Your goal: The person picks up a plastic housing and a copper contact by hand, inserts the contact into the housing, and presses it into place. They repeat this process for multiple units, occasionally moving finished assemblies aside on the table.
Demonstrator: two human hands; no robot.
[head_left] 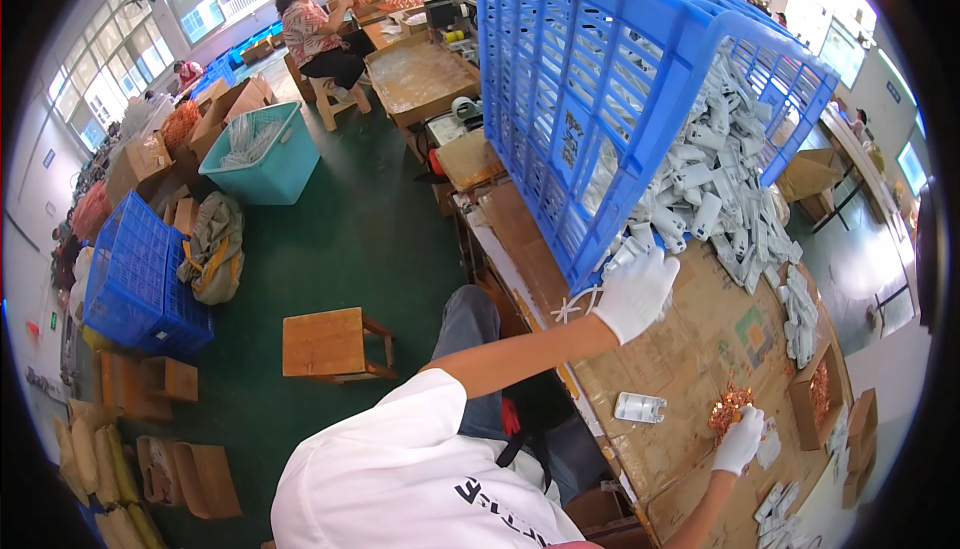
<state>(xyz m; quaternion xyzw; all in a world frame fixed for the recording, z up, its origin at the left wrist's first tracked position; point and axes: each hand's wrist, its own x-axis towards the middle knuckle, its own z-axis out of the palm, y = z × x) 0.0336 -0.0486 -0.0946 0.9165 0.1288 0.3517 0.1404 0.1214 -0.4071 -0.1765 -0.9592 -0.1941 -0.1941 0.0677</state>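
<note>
Right of the blue crate, passage is blocked by white parts; on the crate's near side, cardboard is left passable, interrupted by copper pieces.

A white, short-sleeved cloth T-shirt bears bold black printed marks. The trousers are faded grey-blue denim. Thin, white, wrist-length fabric gloves cover the left hand and right hand.
</note>
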